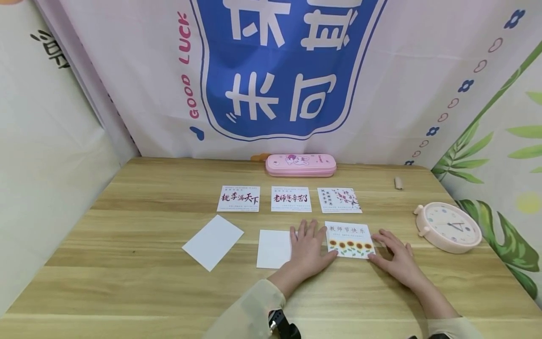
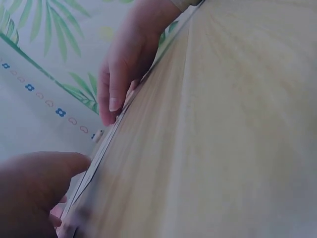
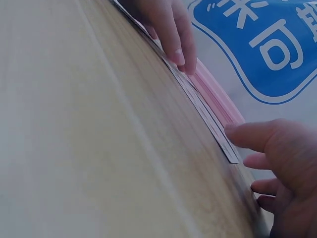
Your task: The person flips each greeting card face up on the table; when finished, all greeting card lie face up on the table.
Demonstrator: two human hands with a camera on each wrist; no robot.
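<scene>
A sunflower card [image 1: 350,241] lies flat on a wooden table [image 1: 148,292], right of its middle and well in from the far edge, framed by a person's two bare hands. The left hand [image 1: 308,249], fingers spread wide, reaches across part of a blank white card [image 1: 273,249], its thumb at the sunflower card's near left corner; the right hand [image 1: 397,263], fingers loosely bent and thumb apart from them, is at that card's right edge. Neither appears to grip it, though how firmly the fingertips press cannot be told. The step in hand looks like squaring the card; light, even pressure from both sides should serve best, with the card flat so it neither bows nor skids, and the left hand clear of its blank neighbor to avoid dragging it. A tilted blank card [image 1: 213,243] lies farther left, one corner toward the far edge. Beyond, in a row along that edge, are a left lettered card [image 1: 239,198], a middle lettered card [image 1: 291,199] and a blossom card [image 1: 339,200]. A pink case [image 1: 301,165] sits at the far edge, a small beige block [image 1: 398,183] near the far right corner, and a round clock [image 1: 449,227] face up by the right edge. The grain runs side to side; behind hangs a pale cloth [image 1: 139,56] bearing a blue panel [image 1: 283,61], with leaf-printed fabric [image 1: 470,160] at right.
</scene>
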